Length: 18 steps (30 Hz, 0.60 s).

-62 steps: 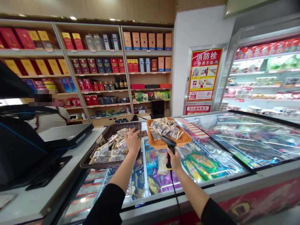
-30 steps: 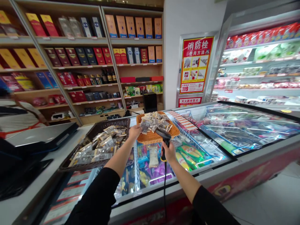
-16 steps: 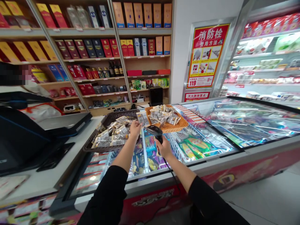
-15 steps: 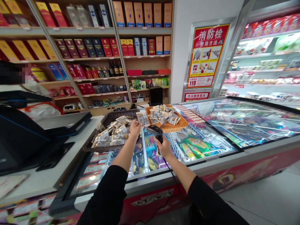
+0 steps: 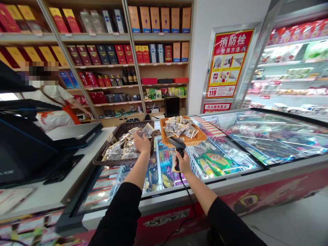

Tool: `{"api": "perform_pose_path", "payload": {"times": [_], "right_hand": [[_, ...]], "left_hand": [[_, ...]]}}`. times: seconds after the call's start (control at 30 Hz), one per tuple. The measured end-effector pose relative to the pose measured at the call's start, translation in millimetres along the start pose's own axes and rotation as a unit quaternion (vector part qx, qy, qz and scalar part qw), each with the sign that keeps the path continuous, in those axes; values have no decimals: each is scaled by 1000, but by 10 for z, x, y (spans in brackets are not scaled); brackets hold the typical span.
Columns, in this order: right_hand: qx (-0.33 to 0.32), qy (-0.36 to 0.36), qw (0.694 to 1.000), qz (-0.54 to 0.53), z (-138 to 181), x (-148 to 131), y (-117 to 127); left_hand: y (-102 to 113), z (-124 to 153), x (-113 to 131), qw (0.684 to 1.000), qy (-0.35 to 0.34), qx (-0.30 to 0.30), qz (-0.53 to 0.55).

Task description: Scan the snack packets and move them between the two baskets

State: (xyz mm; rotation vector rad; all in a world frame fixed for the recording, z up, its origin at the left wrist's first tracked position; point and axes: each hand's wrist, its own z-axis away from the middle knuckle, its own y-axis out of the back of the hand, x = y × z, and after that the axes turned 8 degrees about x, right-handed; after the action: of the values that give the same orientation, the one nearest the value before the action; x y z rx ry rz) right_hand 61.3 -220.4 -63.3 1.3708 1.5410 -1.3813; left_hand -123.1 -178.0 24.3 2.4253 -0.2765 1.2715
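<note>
My left hand [image 5: 141,142] is closed on a small snack packet [image 5: 148,130], held over the right end of the dark wicker basket [image 5: 102,158] full of similar packets. My right hand [image 5: 182,163] grips the handle of a black barcode scanner [image 5: 177,145] with a cable running down; its head points toward the packet. Just beyond the scanner sits an orange wicker basket [image 5: 194,140] piled with more packets. Both baskets rest on the glass lid of a chest freezer [image 5: 230,177].
A black till screen [image 5: 23,150] and a laptop [image 5: 74,131] stand on the white counter at left, with a person in white and orange behind them. Shelves of boxed goods line the back wall. A chilled display case fills the right side.
My left hand took a packet from the orange basket, held it in front of the scanner, then carried it left over the dark basket. The scanner hand stayed about where it was.
</note>
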Motion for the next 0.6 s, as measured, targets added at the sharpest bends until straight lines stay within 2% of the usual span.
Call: {"api": "perform_pose_path", "payload": {"times": [0.07, 0.13, 0.2, 0.27, 0.37, 0.47, 0.53, 0.6], "right_hand": [[4, -12, 1000, -23, -1, 17, 5], [5, -26, 999, -37, -20, 10, 25], [14, -41, 998, -39, -82, -14, 83], [38, -44, 998, -27, -198, -44, 195], [89, -22, 996, -1, -420, -68, 433], [119, -7, 993, -5, -573, -47, 643], [127, -6, 991, -35, -603, -25, 715], [130, -2, 990, -54, -594, -15, 731]], "left_hand": [[103, 18, 59, 996, -8, 49, -69], [155, 41, 105, 992, -42, 55, -104], [141, 58, 142, 988, -111, 21, -101], [49, 76, 185, 976, -197, -53, -78], [-245, 137, 287, 935, -280, -209, -63], [-671, 263, 399, 888, -274, -352, -109], [-957, 355, 435, 870, -241, -407, -139], [-1193, 419, 426, 877, -197, -415, -143]]}}
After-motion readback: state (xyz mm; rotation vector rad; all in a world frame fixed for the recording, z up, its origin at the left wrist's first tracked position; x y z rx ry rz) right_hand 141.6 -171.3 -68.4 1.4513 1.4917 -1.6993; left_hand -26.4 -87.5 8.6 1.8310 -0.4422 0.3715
